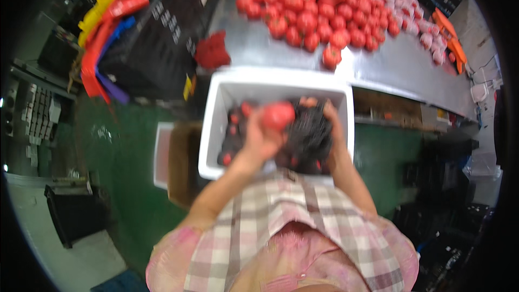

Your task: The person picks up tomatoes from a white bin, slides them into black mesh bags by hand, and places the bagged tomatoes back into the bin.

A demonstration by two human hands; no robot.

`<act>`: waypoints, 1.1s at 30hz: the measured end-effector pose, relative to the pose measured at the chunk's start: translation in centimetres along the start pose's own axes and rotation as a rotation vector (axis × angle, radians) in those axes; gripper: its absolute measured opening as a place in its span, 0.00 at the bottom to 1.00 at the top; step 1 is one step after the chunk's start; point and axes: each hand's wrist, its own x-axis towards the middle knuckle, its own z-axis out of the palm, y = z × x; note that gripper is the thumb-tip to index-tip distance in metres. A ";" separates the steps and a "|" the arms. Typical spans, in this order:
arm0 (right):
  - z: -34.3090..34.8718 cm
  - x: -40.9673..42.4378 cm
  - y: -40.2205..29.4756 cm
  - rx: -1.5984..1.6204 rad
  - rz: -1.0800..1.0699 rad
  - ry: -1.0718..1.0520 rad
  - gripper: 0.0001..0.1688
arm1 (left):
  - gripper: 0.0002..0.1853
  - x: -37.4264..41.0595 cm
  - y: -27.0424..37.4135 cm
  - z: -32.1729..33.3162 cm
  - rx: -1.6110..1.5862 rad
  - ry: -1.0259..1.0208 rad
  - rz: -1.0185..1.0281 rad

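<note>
My left hand [261, 138] holds a red tomato [278, 115] over a white foam box [279, 74]. Around a bunch of black mesh netting [311, 134] curl the fingers of my right hand [334, 129], at the right side of the box. Whether that netting has a tomato inside, I cannot tell. Lower in the box lie several tomatoes in black netting [231, 148], with red showing at their ends. Both hands are somewhat blurred.
Beyond the box, a metal table [259, 46] carries a heap of bare tomatoes [320, 16] and, at right, tomatoes in pale foam nets [409, 12]. Black crates [158, 36] stand at left. A cardboard box [184, 162] sits low beside the foam box.
</note>
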 end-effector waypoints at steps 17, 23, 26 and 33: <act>3.7 -2.2 -2.8 -1.361 -0.089 -0.248 0.42 | 0.13 0.0 3.0 0.9 0.543 -0.378 0.256; 4.5 -2.5 -0.1 -1.092 -0.054 -0.295 0.52 | 0.11 -0.5 2.5 0.9 0.542 -0.311 0.317; 4.2 -2.5 0.7 -1.165 -0.134 -0.281 0.53 | 0.11 -0.2 2.4 0.3 0.447 -0.313 0.307; 2.0 -2.1 0.8 -1.144 -0.173 -0.235 0.50 | 0.20 -1.9 2.8 2.0 0.977 -0.298 0.320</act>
